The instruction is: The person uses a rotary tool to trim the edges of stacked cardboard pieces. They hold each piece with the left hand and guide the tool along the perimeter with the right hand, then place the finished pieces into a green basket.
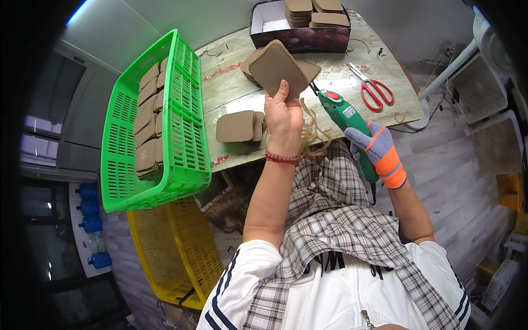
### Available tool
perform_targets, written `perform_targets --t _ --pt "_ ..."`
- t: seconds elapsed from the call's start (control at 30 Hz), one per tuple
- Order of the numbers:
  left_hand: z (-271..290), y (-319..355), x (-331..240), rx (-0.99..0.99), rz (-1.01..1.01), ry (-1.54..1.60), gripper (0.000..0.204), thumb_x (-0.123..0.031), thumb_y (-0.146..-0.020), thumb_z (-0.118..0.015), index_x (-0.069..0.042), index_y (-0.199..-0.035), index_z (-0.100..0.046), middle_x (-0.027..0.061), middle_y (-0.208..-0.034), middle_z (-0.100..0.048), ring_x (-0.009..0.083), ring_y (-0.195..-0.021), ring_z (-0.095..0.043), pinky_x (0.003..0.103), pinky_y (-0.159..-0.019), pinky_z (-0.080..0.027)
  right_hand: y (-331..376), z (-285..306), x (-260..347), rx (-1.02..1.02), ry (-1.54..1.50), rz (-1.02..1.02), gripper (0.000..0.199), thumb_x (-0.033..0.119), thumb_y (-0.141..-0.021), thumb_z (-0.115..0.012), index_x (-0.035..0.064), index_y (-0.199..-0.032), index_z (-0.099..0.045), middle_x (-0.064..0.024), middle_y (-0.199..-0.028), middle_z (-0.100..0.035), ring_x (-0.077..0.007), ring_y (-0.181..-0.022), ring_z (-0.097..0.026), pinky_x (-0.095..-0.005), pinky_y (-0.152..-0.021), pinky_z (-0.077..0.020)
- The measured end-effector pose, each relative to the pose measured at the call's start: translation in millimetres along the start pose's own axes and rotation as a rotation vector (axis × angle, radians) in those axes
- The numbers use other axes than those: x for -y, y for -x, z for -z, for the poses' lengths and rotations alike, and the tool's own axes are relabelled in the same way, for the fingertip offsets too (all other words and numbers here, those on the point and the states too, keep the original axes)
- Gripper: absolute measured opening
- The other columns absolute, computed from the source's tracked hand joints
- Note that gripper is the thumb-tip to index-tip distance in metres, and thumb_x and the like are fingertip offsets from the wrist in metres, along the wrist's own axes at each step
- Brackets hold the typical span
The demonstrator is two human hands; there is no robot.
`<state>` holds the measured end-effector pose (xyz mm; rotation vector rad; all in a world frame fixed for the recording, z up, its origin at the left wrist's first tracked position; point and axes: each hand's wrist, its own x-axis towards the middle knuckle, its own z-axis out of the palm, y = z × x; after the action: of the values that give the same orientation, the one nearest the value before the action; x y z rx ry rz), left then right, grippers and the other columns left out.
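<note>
My bare left hand [284,122] grips a brown rounded-square pad [279,69] by its near edge, thumb on top. My right hand [379,154], in a grey and orange glove, is closed round a green handheld electric tool [345,114] with a red button. The tool's thin dark tip points at the right edge of the held pad; whether they touch I cannot tell. More brown pads [252,63] lie behind the held one, partly hidden by it. Left of my wrist sits a small stack of pads [236,127]. Loose tan cord [314,132] hangs at the table's near edge.
Red-handled scissors [375,93] lie on the right of the table [231,85]. A dark cardboard box [300,39] with stacked pads stands at the back. On the left is a green plastic crate [181,110] of pads, with a yellow crate [170,242] below it.
</note>
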<state>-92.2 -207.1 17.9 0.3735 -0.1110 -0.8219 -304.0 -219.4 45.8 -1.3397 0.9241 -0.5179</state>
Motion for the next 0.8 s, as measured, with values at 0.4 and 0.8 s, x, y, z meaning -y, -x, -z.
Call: perform_targets --t 0.4,0.8 --pt "14 30 12 0.073 0.092 -0.096 0.033 0.008 -0.086 -0.056 -0.002 -0.117 -0.05 0.0115 -0.116 -0.058 0.0245 -0.108 -0.056 0.038 -0.099 -0.046 9 4 9 -0.04 -0.023 0.055 0.025 0.022 -0.082 -0.069 0.001 -0.092 -0.06 -0.0011 -0.065 -0.058 -0.0079 -0.051 -0.053 -0.0223 -0.047 -0.0407" --pt "39 45 -24 0.204 0.182 -0.464 0.03 0.011 -0.082 -0.057 0.001 -0.11 -0.059 0.011 -0.104 -0.066 0.0195 -0.093 -0.064 0.031 -0.082 -0.055 23 24 31 0.012 0.178 0.076 0.03 0.027 -0.081 -0.07 0.0015 -0.095 -0.063 0.0012 -0.067 -0.056 -0.0044 -0.053 -0.05 -0.021 -0.048 -0.0398"
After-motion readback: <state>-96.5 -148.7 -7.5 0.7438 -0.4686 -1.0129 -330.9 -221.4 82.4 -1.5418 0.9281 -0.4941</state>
